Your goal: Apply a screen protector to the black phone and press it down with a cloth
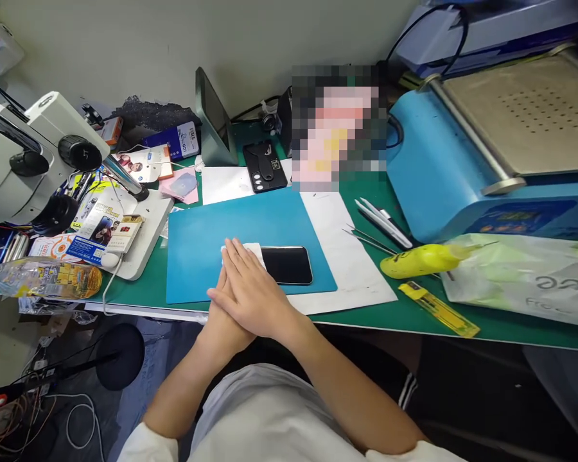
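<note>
A smartphone with a dark screen lies face up on the blue mat. A white cloth or paper piece covers its left end. My right hand rests over my left hand, fingers stretched out together and the thumb pointing left. The left hand lies flat beneath, with only its edge and back showing; most of its fingers are hidden. Both hands are above the white piece at the phone's left end. Whatever is under the palms is out of sight.
A microscope stands left, with a bottle by its base. Behind the mat are a black phone case and a standing screen. Tweezers, a yellow bottle and a blue machine sit on the right.
</note>
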Demonstrator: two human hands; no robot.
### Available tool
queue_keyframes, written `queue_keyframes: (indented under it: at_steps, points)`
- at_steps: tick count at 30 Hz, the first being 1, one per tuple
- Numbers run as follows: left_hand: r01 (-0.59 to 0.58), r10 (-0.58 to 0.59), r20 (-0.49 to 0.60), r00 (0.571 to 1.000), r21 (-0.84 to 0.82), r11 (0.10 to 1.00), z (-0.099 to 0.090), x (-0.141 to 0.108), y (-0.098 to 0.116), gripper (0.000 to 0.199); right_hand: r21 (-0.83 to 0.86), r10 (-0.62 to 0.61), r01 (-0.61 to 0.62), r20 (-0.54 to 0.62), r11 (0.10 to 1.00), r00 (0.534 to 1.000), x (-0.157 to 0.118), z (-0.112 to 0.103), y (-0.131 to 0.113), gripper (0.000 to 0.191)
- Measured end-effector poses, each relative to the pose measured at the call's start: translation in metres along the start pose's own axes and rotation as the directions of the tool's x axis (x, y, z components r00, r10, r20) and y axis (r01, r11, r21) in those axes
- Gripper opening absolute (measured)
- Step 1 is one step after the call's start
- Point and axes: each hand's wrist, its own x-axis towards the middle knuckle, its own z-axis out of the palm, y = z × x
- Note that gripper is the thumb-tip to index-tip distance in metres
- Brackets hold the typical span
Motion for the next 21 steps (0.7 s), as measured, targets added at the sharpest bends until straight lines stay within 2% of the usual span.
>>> queue_keyframes:
  at_steps: [3,6,8,10,12,16,18,21]
  points:
    - [-0.041,0.041,0.016,0.999,-0.011,0.999,0.01,0.018,0.028,0.066,-0.014,0.056,-0.057,-0.064,0.998,0.996,-0.026,-0.01,0.023,0.085]
    - [-0.108,0.108,0.013,0.994,-0.021,0.994,0.022,0.039,0.059,0.062,-0.051,0.173,-0.183,-0.159,0.982,0.972,-0.056,-0.02,0.047,0.083]
    - [-0.152,0.153,0.018,0.988,-0.02,0.988,0.025,0.048,0.066,0.06,-0.069,0.223,-0.238,-0.18,0.969,0.958,-0.064,-0.023,0.052,0.084]
    - [-0.186,0.186,0.01,0.983,-0.026,0.982,0.022,0.048,0.059,0.062,-0.082,0.234,-0.25,-0.168,0.965,0.958,-0.059,-0.023,0.047,0.086]
    - [-0.183,0.183,-0.017,0.983,-0.029,0.983,0.016,0.041,0.042,0.066,-0.091,0.209,-0.221,-0.124,0.971,0.97,-0.044,-0.021,0.035,0.087]
    - [-0.071,0.071,-0.032,0.997,0.001,0.997,0.007,0.014,0.012,0.072,-0.069,0.096,-0.096,-0.013,0.993,0.995,-0.014,-0.015,0.006,0.089]
    - [-0.03,0.03,-0.018,0.999,0.02,0.999,0.006,0.006,0.013,0.071,-0.053,0.061,-0.06,0.007,0.997,0.998,-0.013,-0.013,0.002,0.089]
    - [-0.031,0.031,-0.008,0.999,0.034,0.999,0.008,0.014,0.032,0.067,-0.044,0.073,-0.074,-0.014,0.996,0.997,-0.029,-0.017,0.014,0.087]
